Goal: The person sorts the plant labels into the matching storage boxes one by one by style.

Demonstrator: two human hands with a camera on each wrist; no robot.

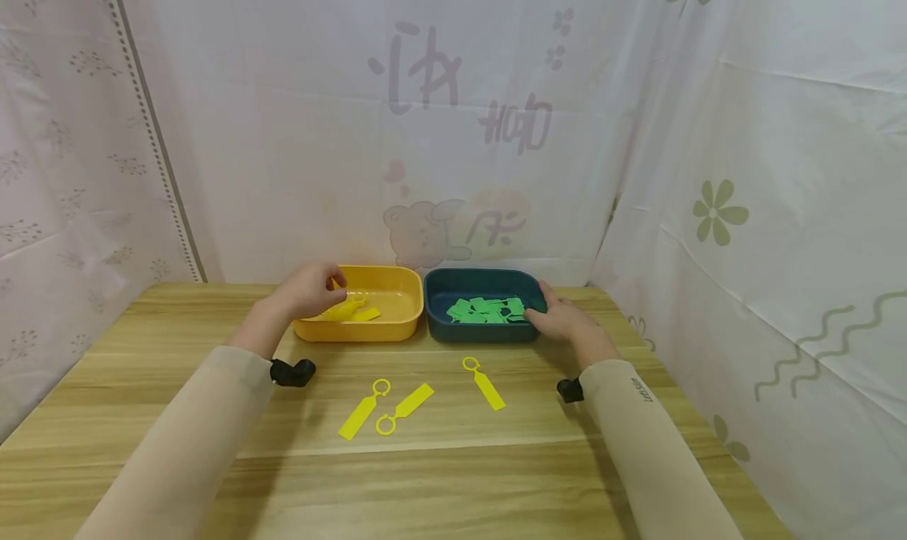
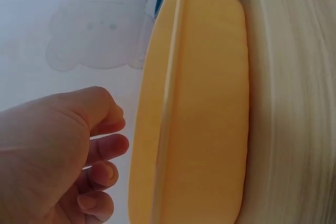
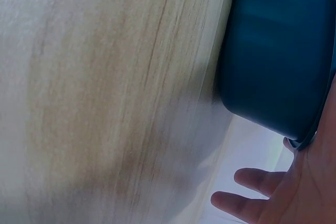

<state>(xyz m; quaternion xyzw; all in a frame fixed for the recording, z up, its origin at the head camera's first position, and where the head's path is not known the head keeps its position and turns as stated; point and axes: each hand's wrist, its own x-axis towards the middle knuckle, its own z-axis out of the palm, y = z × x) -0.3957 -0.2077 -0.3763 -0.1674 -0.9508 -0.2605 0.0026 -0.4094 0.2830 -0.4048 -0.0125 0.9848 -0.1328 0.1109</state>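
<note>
My left hand (image 1: pixel 312 290) hovers over the left end of the yellow bin (image 1: pixel 397 331), fingers loosely curled and nothing between them. Several yellow ring tags (image 1: pixel 364 315) lie heaped inside that bin below the hand. On the right, my right hand (image 1: pixel 565 319) holds the right end of the dark teal bin (image 1: pixel 482 333), thumb over its rim. In the right wrist view, two fingers (image 3: pixel 257 181) stick out past the bin's corner. Flat green tags (image 1: pixel 485 310) fill part of the teal bin's floor.
Three yellow ring tags lie on the wooden table (image 1: pixel 298 461) in front of the bins: a left one (image 1: pixel 360 416), a middle one (image 1: pixel 413 401) and a right one (image 1: pixel 489 390). The bins stand side by side before a printed curtain (image 1: pixel 283 131).
</note>
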